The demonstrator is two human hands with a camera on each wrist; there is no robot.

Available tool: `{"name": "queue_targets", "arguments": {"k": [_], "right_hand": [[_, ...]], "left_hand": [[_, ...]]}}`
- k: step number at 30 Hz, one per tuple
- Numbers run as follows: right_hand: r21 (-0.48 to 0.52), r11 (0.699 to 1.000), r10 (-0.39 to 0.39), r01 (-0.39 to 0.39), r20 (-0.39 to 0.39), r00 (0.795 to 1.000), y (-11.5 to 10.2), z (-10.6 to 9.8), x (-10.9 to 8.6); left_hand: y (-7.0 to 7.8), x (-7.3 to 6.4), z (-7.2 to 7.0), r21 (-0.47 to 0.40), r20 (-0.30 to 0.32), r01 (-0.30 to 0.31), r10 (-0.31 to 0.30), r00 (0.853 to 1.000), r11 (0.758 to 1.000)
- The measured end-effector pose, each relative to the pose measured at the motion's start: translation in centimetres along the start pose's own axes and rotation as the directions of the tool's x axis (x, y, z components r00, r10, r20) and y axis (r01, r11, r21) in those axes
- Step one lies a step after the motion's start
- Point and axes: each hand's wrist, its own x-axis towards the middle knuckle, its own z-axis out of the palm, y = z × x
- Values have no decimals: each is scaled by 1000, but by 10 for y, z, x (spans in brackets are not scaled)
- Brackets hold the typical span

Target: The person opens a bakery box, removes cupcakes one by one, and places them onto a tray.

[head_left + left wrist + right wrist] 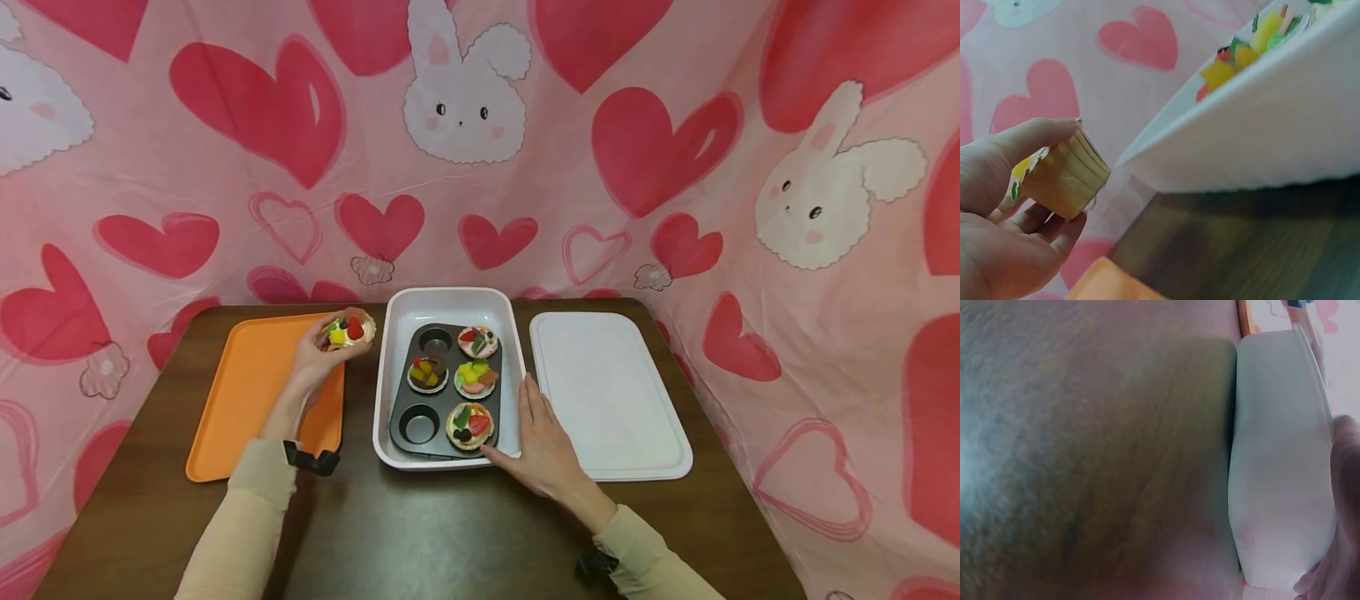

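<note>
My left hand (306,362) grips a small fruit tart (352,327) in a pleated cup, lifted above the far right corner of the orange tray. In the left wrist view the tart cup (1063,178) is tilted, with the thumb on one side and fingers on the other. A dark muffin pan (442,404) lies inside a white tub (381,392); several tarts sit in it, and its far-left and near-left cups are bare. At the tub's near right corner rests my right hand (546,442), fingers extended along the side and thumb by the front rim.
The orange tray (247,400) lies on the brown table (390,533) left of the tub. To the right is a white flat tray or lid (611,392). A pink cloth with hearts and rabbits (480,200) hangs behind the table and at its sides.
</note>
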Motion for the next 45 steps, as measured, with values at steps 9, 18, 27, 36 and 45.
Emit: {"name": "queue_targets", "arguments": {"k": [9,18,27,36,45], "right_hand": [[-29,999,-25,25,-4,1000,1,-2,0],[-42,999,-6,6,7,1000,-1,-1,1],[-14,1000,12,-12,26,1000,-2,-2,1],[-5,1000,17,-16,34,999,-2,-2,1],[7,1000,11,-12,26,1000,-2,-2,0]], "left_hand": [[-18,12,-23,22,-48,61,-60,997,998],[-31,29,-37,-15,-136,119,-120,983,993],[-38,41,-41,-15,-244,136,-135,960,991],[-45,56,-35,-47,-310,92,-103,945,995],[-44,62,-32,-44,-329,80,-90,940,996]]}}
